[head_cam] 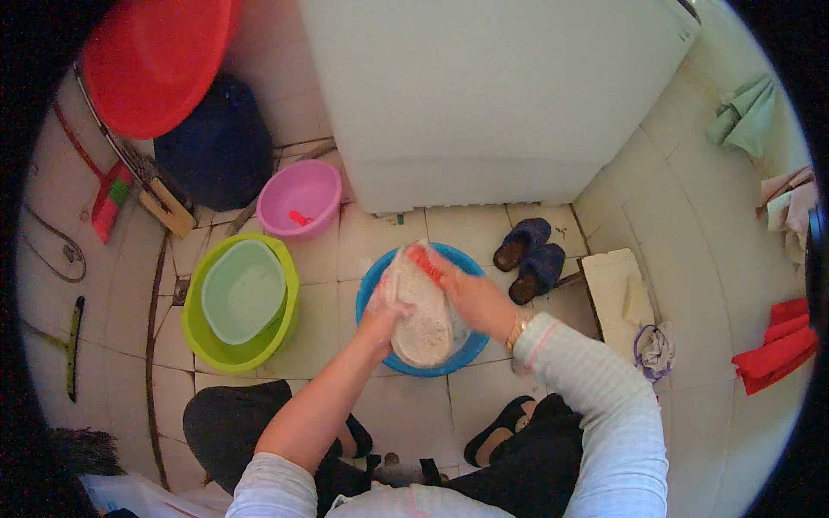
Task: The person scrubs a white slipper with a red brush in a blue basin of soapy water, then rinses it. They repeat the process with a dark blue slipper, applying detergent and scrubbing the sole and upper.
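A light beige slipper or shoe (422, 317), its sole turned up, is held over a blue plastic basin (369, 291) on the tiled floor. My left hand (387, 314) grips it along its left edge, with what looks like suds on the fingers. In my right hand (476, 298) is a red scrubbing brush (425, 264), pressed to the upper part of the sole. The basin's contents are mostly hidden behind the slipper and my hands.
Left stand a lime-green basin (194, 343) with a pale green tub (243, 291) in it and a pink basin (269, 217). Dark blue slippers (541, 269) lie at right, near a low white-topped stool (612, 285). A large white appliance (479, 97) stands ahead.
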